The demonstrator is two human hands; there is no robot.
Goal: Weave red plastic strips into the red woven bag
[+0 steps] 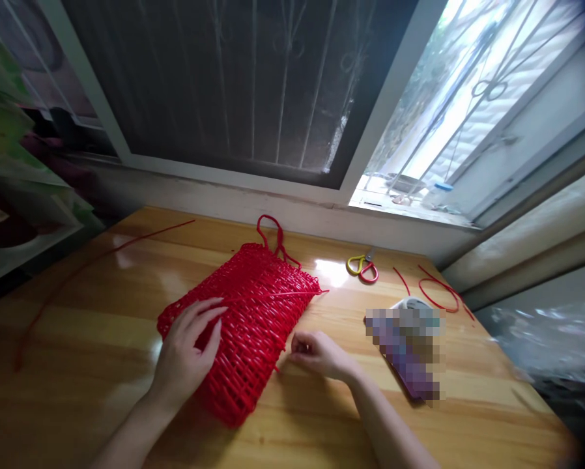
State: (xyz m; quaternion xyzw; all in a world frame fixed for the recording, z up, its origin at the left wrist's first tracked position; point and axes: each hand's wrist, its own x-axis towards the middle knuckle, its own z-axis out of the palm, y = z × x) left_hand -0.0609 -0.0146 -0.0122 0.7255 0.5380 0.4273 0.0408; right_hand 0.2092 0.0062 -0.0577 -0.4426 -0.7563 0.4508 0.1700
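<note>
A red woven plastic basket piece (pixel 253 306) lies flat on the wooden table (pixel 101 339), with loose loops of red cord at its far edge. My left hand (pixel 187 352) rests on its near left part, fingers spread and flat. My right hand (pixel 316 354) sits at the basket's right edge, fingers curled in a pinch on a thin red cord that runs from the weave.
Yellow-and-red scissors (pixel 362 267) lie at the back right. Loose red cord pieces (pixel 436 294) lie beyond a blurred flat object (pixel 410 355). A long red strand (pixel 77 273) trails across the left of the table. A window (pixel 234 91) is behind; shelves (pixel 19 221) stand left.
</note>
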